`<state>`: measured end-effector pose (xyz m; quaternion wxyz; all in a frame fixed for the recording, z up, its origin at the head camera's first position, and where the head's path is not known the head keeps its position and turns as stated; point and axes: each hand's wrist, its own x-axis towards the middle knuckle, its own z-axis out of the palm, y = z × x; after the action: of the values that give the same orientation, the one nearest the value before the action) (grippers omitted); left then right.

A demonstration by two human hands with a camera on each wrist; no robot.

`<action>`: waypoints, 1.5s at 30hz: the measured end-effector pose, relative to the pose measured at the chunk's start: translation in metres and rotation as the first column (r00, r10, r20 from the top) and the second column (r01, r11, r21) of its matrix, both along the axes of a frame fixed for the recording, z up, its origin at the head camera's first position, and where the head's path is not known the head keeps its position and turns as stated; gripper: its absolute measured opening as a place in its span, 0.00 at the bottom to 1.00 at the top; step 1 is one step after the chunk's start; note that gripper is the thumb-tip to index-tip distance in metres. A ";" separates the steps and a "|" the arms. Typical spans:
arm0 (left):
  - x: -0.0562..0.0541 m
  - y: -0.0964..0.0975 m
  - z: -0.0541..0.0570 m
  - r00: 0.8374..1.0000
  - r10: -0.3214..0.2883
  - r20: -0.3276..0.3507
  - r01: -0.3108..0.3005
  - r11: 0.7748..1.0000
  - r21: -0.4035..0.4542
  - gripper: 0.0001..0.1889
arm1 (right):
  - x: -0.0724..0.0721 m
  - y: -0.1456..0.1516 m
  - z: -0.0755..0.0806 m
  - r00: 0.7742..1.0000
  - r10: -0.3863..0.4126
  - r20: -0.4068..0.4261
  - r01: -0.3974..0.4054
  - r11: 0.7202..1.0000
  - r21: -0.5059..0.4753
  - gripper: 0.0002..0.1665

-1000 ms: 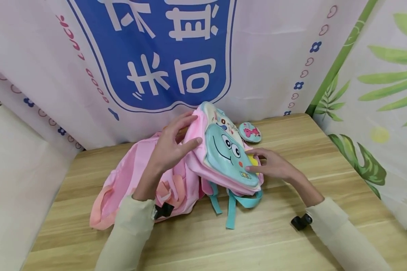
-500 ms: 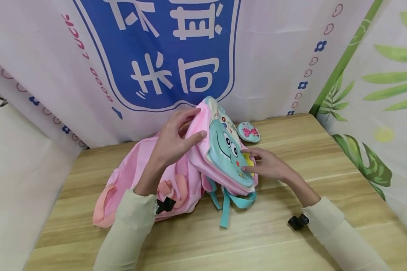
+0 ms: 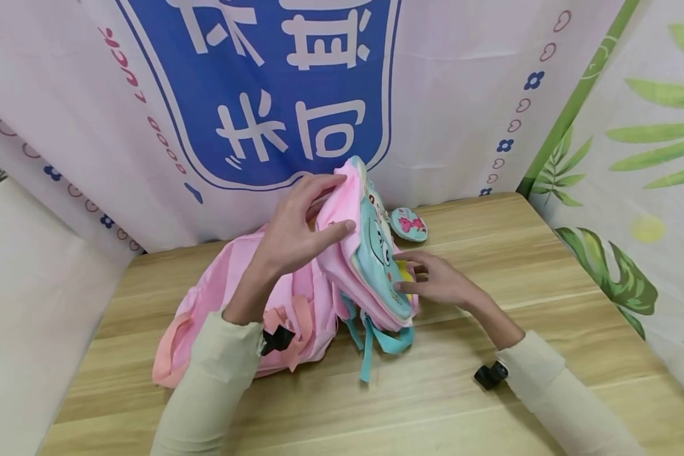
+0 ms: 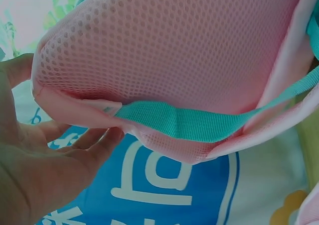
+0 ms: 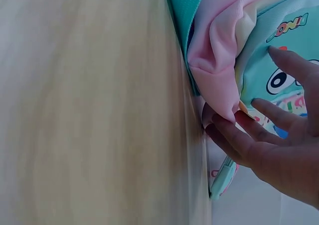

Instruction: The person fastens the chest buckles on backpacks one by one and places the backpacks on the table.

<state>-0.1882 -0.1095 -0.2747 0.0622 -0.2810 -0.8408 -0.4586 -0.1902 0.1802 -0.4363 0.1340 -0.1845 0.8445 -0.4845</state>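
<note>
A small pink and teal children's backpack leans at a tilt, its cartoon-faced front turned rightward. My left hand holds one side of it, thumb by the front edge and fingers behind. In the left wrist view, its pink mesh back panel and a teal strap show beside that hand. At the other end, my right hand holds the lower corner. The right wrist view shows two fingertips on the teal pocket and other fingers round the pink corner.
A larger pink bag with peach straps lies left of the backpack, partly behind my left arm. A round teal tag with a pink figure lies behind it. The wooden table meets a printed curtain at the back.
The small backpack has turned, so its front faces more to the right and looks narrower. My right hand has moved left with its lower end; the left hand stays on its side.
</note>
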 end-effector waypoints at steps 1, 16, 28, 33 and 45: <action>0.000 0.001 0.002 1.000 -0.002 -0.003 0.002 1.000 -0.007 0.37 | 0.000 -0.001 0.000 1.000 0.003 0.003 -0.003 1.000 -0.004 0.42; 0.006 0.023 0.000 1.000 -0.015 0.018 0.015 1.000 0.016 0.37 | 0.002 0.011 0.021 1.000 0.020 -0.005 -0.020 1.000 -0.009 0.42; 0.005 0.043 -0.011 0.979 -0.202 -0.012 0.202 0.973 0.109 0.39 | 0.012 0.027 0.072 0.981 -0.130 -0.142 0.112 0.985 -0.130 0.34; 0.005 0.050 -0.017 0.962 -0.273 -0.015 0.270 0.944 0.191 0.38 | 0.019 0.032 0.090 0.962 -0.190 -0.195 0.153 0.970 -0.187 0.31; 0.005 0.069 -0.025 0.975 -0.224 -0.006 0.219 0.944 0.247 0.37 | 0.031 0.034 0.114 0.942 -0.240 -0.235 0.143 0.919 -0.366 0.28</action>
<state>-0.1830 -0.0406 -0.2992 0.0353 -0.3585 -0.7410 -0.5667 -0.1596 0.2138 -0.3220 -0.0674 -0.1864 0.7711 -0.6051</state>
